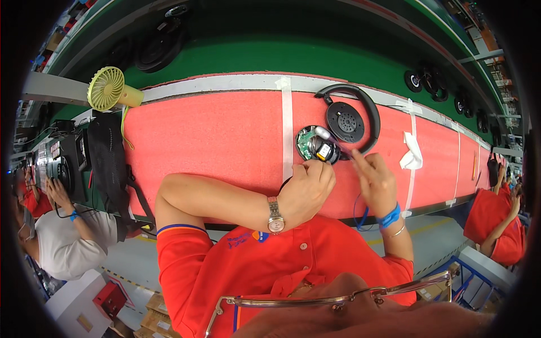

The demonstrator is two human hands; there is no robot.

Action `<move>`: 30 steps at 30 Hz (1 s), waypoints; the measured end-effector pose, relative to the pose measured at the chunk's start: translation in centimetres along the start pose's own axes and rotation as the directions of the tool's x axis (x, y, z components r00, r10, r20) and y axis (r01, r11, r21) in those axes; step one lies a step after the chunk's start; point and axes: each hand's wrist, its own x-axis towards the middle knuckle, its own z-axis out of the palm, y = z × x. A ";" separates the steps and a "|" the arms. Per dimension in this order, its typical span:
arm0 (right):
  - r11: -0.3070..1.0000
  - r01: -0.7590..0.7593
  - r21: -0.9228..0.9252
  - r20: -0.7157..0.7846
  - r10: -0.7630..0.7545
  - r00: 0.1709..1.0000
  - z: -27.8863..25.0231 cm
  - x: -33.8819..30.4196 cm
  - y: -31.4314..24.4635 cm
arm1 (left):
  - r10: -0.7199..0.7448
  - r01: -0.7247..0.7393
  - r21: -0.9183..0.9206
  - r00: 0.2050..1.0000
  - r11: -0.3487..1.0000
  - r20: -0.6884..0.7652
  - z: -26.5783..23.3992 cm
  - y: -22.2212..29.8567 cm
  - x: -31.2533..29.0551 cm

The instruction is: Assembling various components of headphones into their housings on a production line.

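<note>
Fingers [323,170] of the left hand [306,191], forearm crosswise, pinch an open ear cup [305,145]; the right hand [377,179] curls, its hold blurred.

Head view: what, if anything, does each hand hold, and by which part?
Left hand: apparently the open ear cup, by its near edge. Right hand: cannot be told.

Mat [203,135] was pink w/ white tape strips [287,121]; conveyor surface [242,59] was dk green. Headband [370,107] & ear cup [345,122] were blk, circuit board [305,145] green. Fan [106,89] was pale yellow. Shirt [282,253] was red, sleeve trim [183,227] blue & orange. Wristband [389,215] was bright blue, watch [276,224] silver.
</note>
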 end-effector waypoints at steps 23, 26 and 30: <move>0.999 -0.042 0.022 -0.004 0.042 0.999 0.6 -0.8 -0.7 | 0.035 -0.034 0.040 0.999 0.999 -0.014 0.6 0.0 0.4; 0.998 -0.056 0.032 0.008 0.056 0.998 0.4 -0.8 -0.6 | 0.028 -0.028 0.054 1.000 0.998 -0.005 0.5 0.0 0.3; 0.999 -0.051 0.016 0.000 0.051 0.999 0.5 -1.1 -0.8 | 0.050 -0.050 0.059 0.999 0.997 -0.004 0.8 0.3 0.3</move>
